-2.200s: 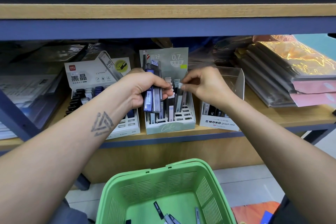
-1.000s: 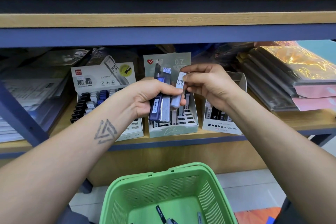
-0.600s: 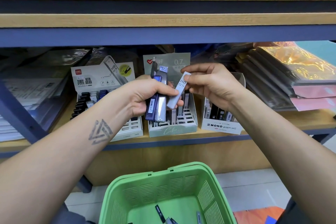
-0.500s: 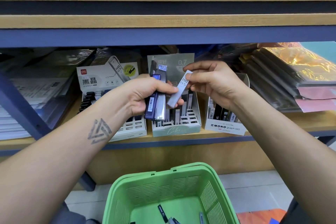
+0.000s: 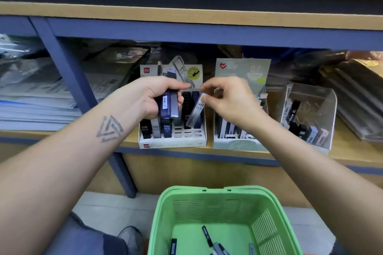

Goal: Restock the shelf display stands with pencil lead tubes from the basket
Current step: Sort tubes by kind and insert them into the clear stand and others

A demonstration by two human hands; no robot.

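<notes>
While restocking is partly done, the left hand [image 5: 154, 97] grips a small bundle of lead tubes [image 5: 169, 103] in front of the white display stand [image 5: 173, 141] on the shelf [image 5: 342, 147], whose front row has three tubes and several empty slots. Just right of it, the right hand [image 5: 226, 99] pinches a grey tube [image 5: 195, 113] marked HB 0.5, tilted above that stand. Below, the green basket [image 5: 207, 194] holds a few more tubes, so work remains.

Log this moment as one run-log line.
left hand: grips spare tubes | right hand: pinches HB 0.5 tube over white stand | basket: tubes remain
</notes>
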